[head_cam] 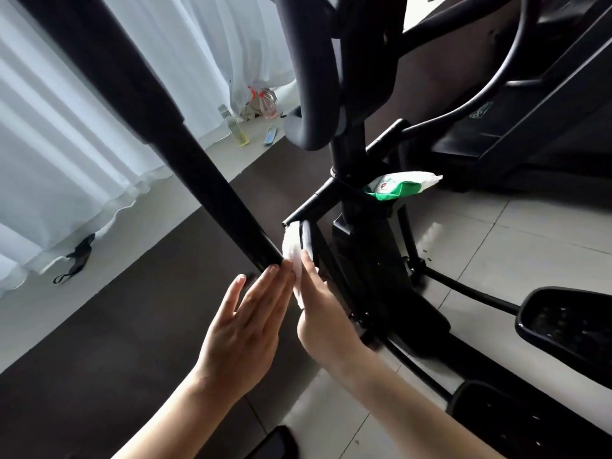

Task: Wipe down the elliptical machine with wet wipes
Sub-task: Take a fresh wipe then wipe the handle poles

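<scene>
The black elliptical machine fills the middle and right of the head view, and its long handle bar slants down from the top left. My right hand presses a white wet wipe against a short frame strut beside the bar's lower end. My left hand is flat with its fingers together, the fingertips touching the bar's lower end and the wipe's edge. A green and white pack of wet wipes rests on the frame behind the centre post.
Two black pedals lie at the right over pale floor tiles. A dark mat runs under the machine. White curtains hang at the left, with bottles and a black strap on the floor near them.
</scene>
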